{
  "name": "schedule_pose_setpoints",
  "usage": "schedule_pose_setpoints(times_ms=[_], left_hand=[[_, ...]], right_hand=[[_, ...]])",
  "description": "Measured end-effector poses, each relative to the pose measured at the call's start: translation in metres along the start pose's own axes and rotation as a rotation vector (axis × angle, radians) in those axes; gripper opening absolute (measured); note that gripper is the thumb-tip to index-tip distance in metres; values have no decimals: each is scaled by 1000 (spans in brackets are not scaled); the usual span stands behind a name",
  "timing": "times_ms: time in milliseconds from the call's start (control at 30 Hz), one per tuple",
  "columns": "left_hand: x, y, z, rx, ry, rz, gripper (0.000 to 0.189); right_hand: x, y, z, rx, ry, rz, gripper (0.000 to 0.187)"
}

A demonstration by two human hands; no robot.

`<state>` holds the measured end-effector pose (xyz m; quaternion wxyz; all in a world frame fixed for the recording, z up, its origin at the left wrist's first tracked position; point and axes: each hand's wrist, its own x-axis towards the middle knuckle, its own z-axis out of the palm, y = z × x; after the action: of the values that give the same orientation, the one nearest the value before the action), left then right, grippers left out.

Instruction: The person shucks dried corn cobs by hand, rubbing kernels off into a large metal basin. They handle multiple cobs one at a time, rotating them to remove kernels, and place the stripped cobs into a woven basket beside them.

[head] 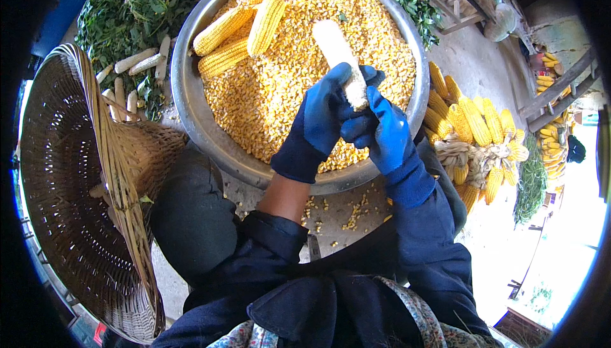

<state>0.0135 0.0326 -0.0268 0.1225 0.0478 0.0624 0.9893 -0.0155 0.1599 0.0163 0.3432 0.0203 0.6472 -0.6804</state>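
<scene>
A bare, pale corn cob (336, 49) is tilted over a wide metal basin (184, 92), its far end pointing up and left. My left hand (322, 114), in a blue coated glove, is wrapped around the cob's lower part. The thumb of my right hand (389, 130), gloved the same way, presses at the near end, with its curled fingers close against the left ones. Loose corn kernels (286, 95) fill much of the basin. Several unshelled ears of corn (266, 25) lie on them at the basin's upper left.
A woven basket (57, 176) lies tipped at my left. Between it and the basin are several stripped cobs (138, 61), beside heaped green leaves (143, 9). Bundled corn ears (475, 123) stand at the right, near a wooden frame (458, 4). Spilled kernels (355, 212) dot the floor.
</scene>
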Motion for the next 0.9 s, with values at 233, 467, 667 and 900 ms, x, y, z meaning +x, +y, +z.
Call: schedule_pose_setpoints(times_ms=[233,467,667,900], left_hand=[[10,-4,-14,797,650,368,38],[14,-16,-25,1264,631,245,47],[8,-43,-15,1608,408,170,51],[9,-47,-18,1910,503,-74,41]], right_hand=[[20,-10,-23,-33,278,-115,42],[23,-13,-29,-105,284,-528,48],[20,-26,-39,116,259,-499,49],[22,-18,-63,357,147,-428,47]])
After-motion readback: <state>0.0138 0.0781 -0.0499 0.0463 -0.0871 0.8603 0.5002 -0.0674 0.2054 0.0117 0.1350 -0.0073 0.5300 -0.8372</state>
